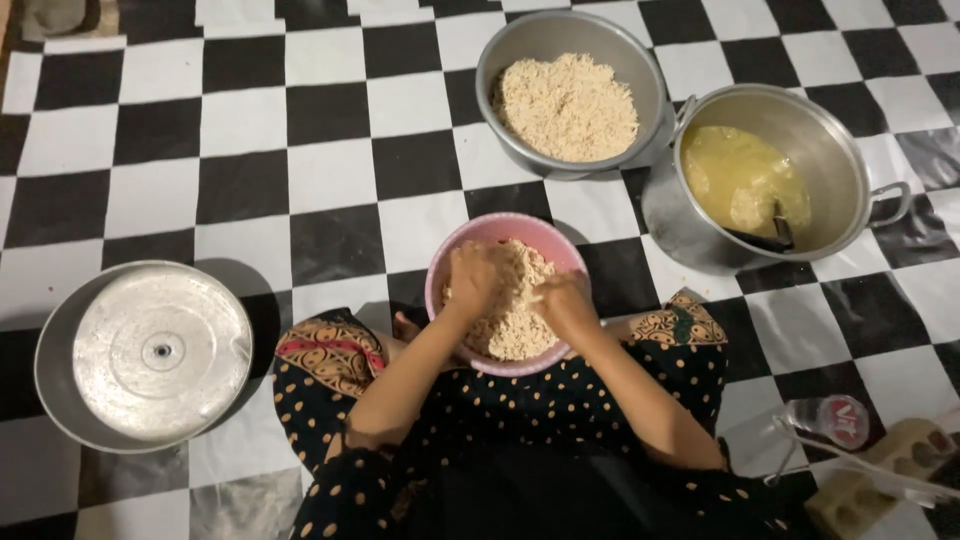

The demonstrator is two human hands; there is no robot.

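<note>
A pink bowl (pixel 500 229) sits on the floor just in front of my knees, heaped with pale rice (pixel 516 330). My left hand (pixel 474 281) is pressed into the rice on the bowl's left side, fingers curled into it. On the right side my right hand (pixel 565 303) also digs into the rice, fingers bent. Both forearms reach forward over my dark dotted clothing (pixel 560 400).
Farther off stand a metal bowl of rice (pixel 566 105) and a metal pot (pixel 830 150) of yellow liquid with a ladle (pixel 770 235). A covered metal pan (pixel 150 352) lies at left. A plastic bottle (pixel 830 418) and a power strip (pixel 885 470) sit at lower right on the checkered floor.
</note>
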